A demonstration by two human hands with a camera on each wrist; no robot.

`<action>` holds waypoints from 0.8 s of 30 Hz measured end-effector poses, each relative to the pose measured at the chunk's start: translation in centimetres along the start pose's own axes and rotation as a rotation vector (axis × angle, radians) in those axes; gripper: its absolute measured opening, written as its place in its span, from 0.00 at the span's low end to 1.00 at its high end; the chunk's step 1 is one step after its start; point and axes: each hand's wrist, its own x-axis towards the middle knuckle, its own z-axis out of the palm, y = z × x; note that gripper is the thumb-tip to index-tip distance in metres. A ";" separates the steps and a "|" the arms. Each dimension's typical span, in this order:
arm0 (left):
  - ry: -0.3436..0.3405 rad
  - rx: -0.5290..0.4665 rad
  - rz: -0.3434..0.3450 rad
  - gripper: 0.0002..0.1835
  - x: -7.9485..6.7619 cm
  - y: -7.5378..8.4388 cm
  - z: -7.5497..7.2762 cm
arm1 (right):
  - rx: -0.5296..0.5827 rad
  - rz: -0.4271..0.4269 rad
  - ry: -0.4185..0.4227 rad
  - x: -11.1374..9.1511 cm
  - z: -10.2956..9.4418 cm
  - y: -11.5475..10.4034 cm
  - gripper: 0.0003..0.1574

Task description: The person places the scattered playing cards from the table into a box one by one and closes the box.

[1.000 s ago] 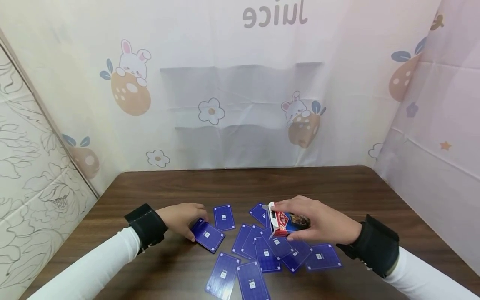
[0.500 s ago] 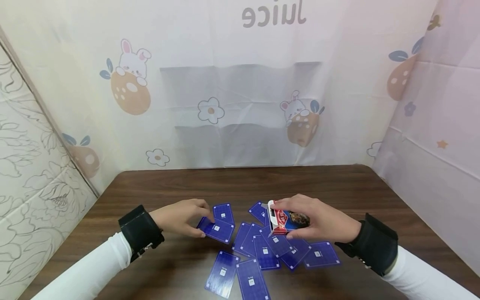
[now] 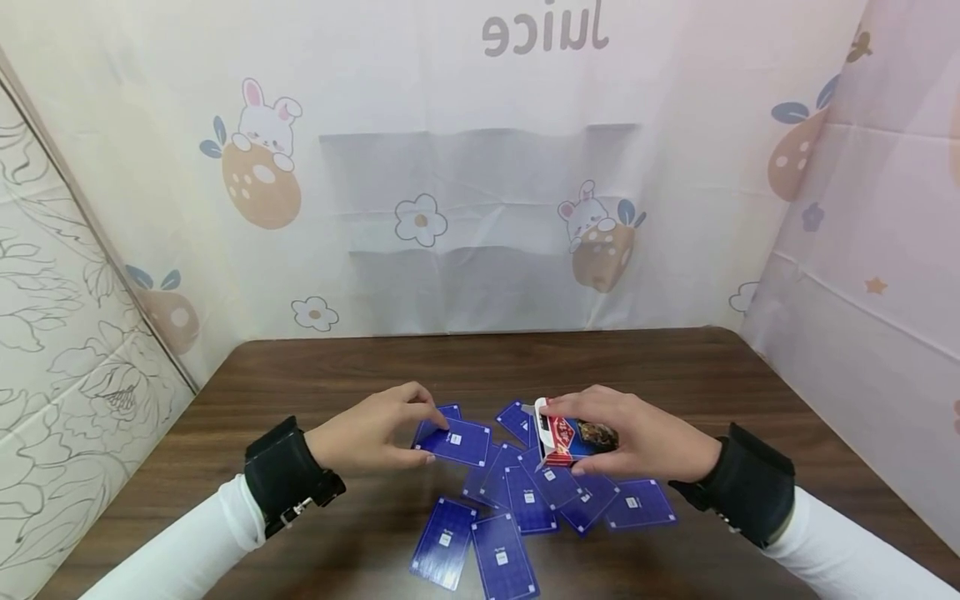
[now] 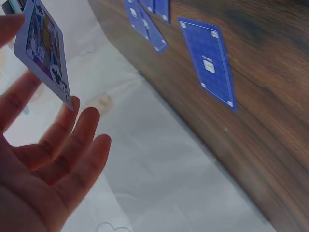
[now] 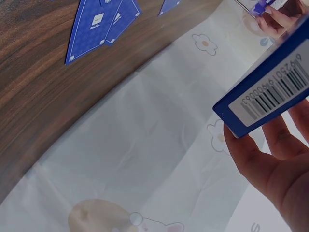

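My left hand (image 3: 378, 432) pinches a playing card (image 3: 467, 446) between thumb and fingers, above the table. Its blue back shows in the head view; a court-card face with a club mark shows in the left wrist view, where the other fingers hang behind it. In my right hand (image 3: 648, 435) is a red and blue card box (image 3: 564, 442), gripped by thumb and fingers from above. The white flap end points left, towards the held card. A barcode (image 5: 275, 87) covers the side seen in the right wrist view. Beneath and before the box lie overlapping blue-backed cards (image 3: 531, 500).
Two cards lie nearer the front, one glossy card (image 3: 444, 542) beside another card (image 3: 504, 560). A single card (image 3: 641, 504) is at the right, and one behind the left fingers is mostly hidden. The wooden table (image 3: 337, 367) ends at a printed curtain (image 3: 480, 292).
My left hand has moved right and lifted its card off the left side, bringing it closer to the box. The right hand and box have stayed in place.
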 end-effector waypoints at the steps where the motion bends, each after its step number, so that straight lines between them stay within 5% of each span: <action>1: 0.011 0.001 -0.001 0.18 0.1 0.2 0.0 | 0.002 -0.002 0.001 0.0 0.0 0.0 0.40; 18: 0.170 0.012 0.044 0.18 0.9 2.9 -0.4 | 0.021 0.047 -0.025 0.5 -0.4 -0.5 0.39; 24: 0.178 -0.017 0.038 0.18 1.3 3.9 -0.4 | 0.040 0.073 -0.047 0.7 -0.4 -0.7 0.39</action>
